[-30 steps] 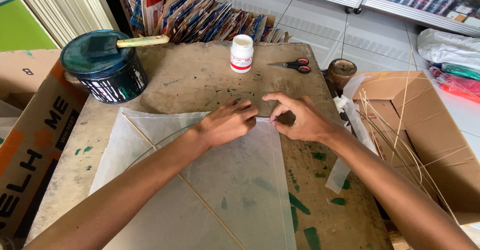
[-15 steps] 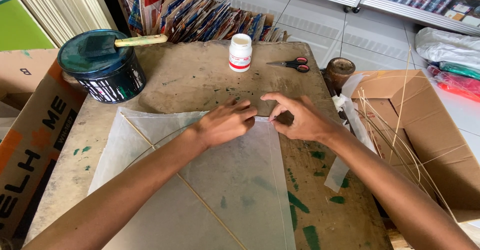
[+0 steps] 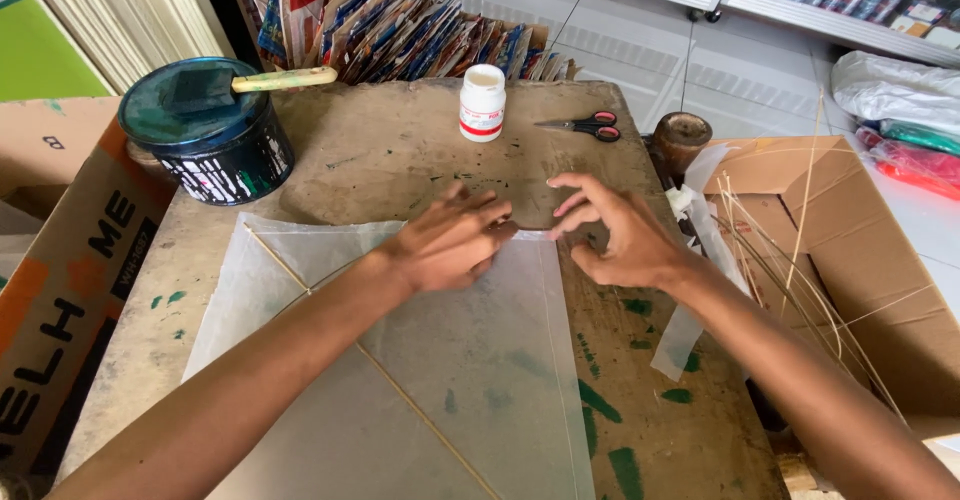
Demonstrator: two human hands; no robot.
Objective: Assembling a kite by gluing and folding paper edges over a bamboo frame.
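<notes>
The translucent paper sheet [image 3: 470,380] lies flat on the counter [image 3: 400,150], thin sticks under it. Left of the sheet's far edge stands a dark tin [image 3: 205,145] with a brush on top. The left hand [image 3: 450,245] presses flat on that edge, fingers spread, gripping nothing. The right hand [image 3: 610,235] touches the edge's corner with open fingers. Beyond the edge stand a white bottle [image 3: 482,103] and scissors [image 3: 585,126].
</notes>
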